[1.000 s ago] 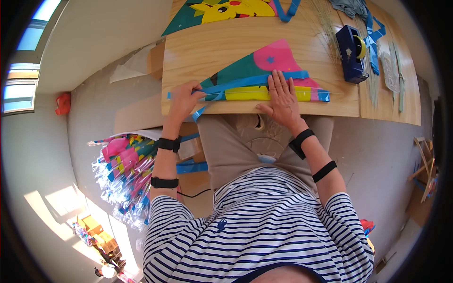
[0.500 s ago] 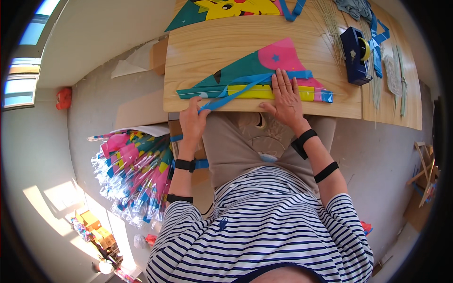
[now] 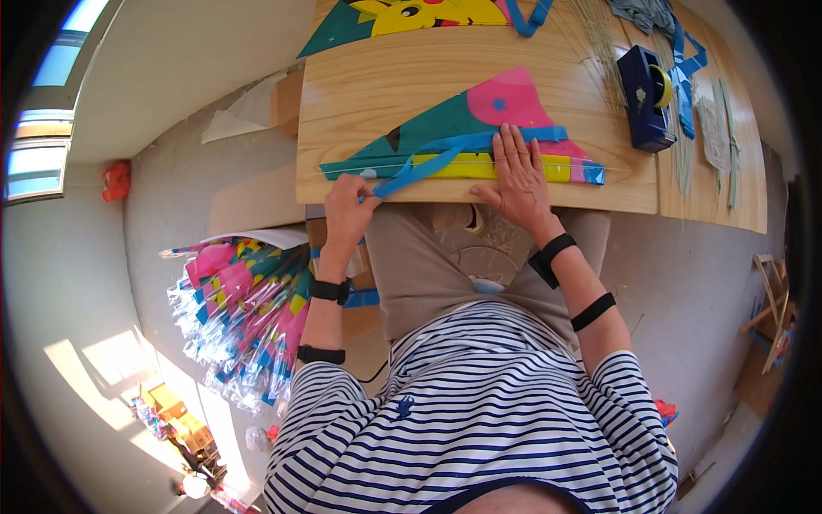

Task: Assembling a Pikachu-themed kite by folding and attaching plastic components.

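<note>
A folded sheet in green, pink and yellow lies at the table's near edge, with a thin rod along its folded lower strip. Across it runs a blue ribbon. My left hand is closed on the ribbon's near end at the sheet's lower left corner, pinching it between thumb and fingers. My right hand lies flat on the sheet's right half, fingers stretched out over the ribbon and the yellow strip. What lies under that palm is hidden.
On the wooden table, a dark blue tape dispenser stands at the right, beside thin sticks and blue ribbons. Another printed sheet lies at the far edge. A heap of wrapped colourful sheets is at lower left.
My left hand has shifted slightly left, and the ribbon's near part is now bunched and twisted beside it. My right hand stays in place on the sheet.
</note>
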The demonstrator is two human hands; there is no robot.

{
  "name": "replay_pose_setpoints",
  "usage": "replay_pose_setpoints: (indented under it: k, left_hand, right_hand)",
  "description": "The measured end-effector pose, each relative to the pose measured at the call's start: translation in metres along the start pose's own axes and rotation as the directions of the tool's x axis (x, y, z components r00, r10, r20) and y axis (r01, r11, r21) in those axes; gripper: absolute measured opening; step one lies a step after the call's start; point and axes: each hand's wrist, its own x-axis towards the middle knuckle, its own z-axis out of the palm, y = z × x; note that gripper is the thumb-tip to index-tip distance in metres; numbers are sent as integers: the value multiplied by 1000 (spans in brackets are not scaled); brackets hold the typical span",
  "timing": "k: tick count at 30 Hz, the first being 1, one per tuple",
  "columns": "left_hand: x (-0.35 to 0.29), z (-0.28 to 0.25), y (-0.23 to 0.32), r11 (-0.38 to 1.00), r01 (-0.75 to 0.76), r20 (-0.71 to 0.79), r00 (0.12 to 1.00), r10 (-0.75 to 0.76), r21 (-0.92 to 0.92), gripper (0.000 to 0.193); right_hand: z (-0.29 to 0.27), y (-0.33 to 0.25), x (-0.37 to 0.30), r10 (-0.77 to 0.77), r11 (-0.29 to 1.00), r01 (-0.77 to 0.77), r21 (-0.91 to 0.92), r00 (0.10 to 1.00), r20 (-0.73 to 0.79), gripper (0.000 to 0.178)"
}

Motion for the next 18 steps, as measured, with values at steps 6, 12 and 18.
replay_pose_setpoints:
  k: [6,12,18]
  left_hand:
    - [-5,18,-3,998,-37,-108,993,42,49,20]
    - [3,26,-13,996,60,-155,987,-50,61,19]
    - [44,-30,-26,896,344,276,923,-268,-279,15]
  right_hand:
    - [1,0,0,-1,1000,1,-2,1000,-8,102]
    - [2,1,0,-2,1000,2,-10,1000,0,103]
    - [2,2,-1,8,1000,-8,-6,1000,4,104]
